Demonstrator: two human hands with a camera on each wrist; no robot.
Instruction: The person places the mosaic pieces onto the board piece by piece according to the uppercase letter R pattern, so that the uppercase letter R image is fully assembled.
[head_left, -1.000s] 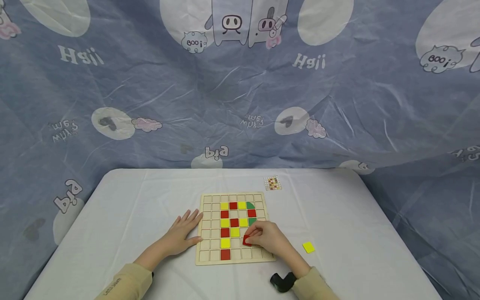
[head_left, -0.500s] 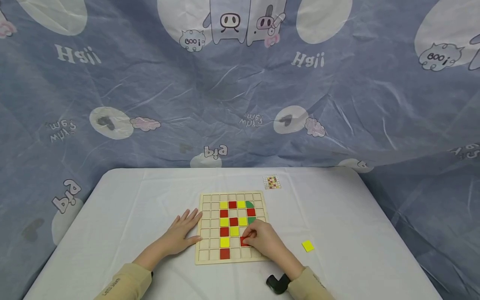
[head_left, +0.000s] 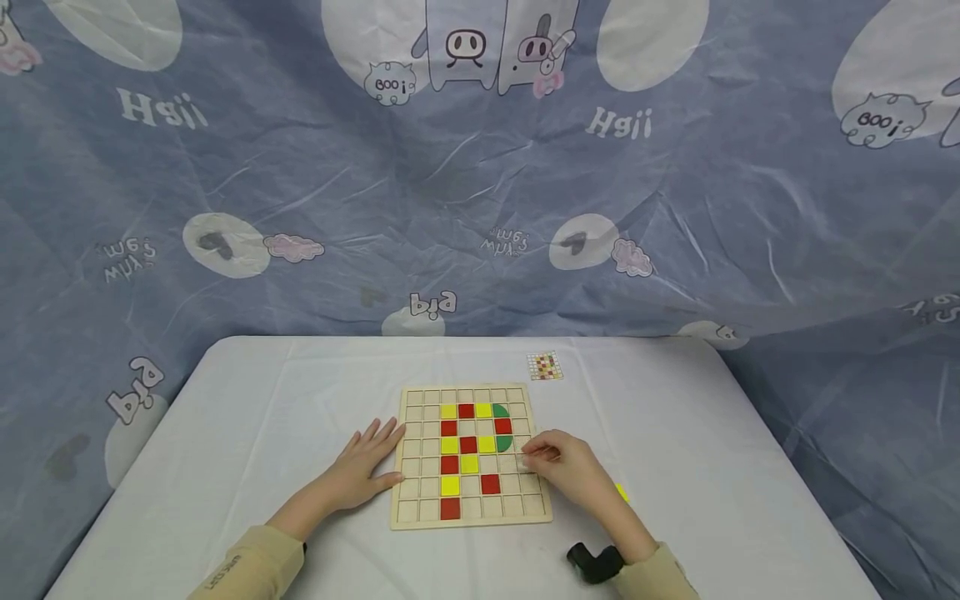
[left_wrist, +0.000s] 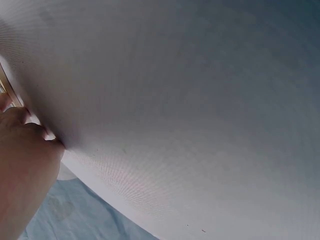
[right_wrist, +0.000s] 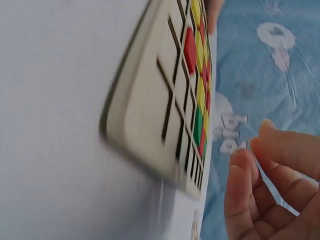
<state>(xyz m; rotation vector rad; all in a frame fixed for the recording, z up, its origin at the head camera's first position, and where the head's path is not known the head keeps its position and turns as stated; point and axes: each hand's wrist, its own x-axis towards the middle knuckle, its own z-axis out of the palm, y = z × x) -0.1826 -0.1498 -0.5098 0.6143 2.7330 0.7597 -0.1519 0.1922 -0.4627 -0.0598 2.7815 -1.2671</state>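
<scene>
A wooden grid board (head_left: 411, 465) lies on the table with red, yellow and green tiles set in its squares. My left hand (head_left: 364, 467) lies spread along the board's left edge, its fingertips and thumb touching it. One red tile (head_left: 490, 484) sits in a square at the lower right, apart from the other tiles. Over the board's right edge hovers my right hand (head_left: 566, 467), fingers loosely bent and holding nothing. The right wrist view shows thumb and fingers of this hand (right_wrist: 275, 185) with no tile between them. A loose yellow tile (head_left: 622, 492) is partly hidden by the right forearm.
A small printed card (head_left: 544, 365) with a coloured grid pattern lies behind the board. The white table (head_left: 712, 467) ends at a blue patterned cloth (head_left: 450, 183) at the back. A black device (head_left: 595, 564) is at the right wrist.
My right hand has let go of the red tile, which now lies in its square, and has moved right towards the board's edge. The left hand has stayed in place.
</scene>
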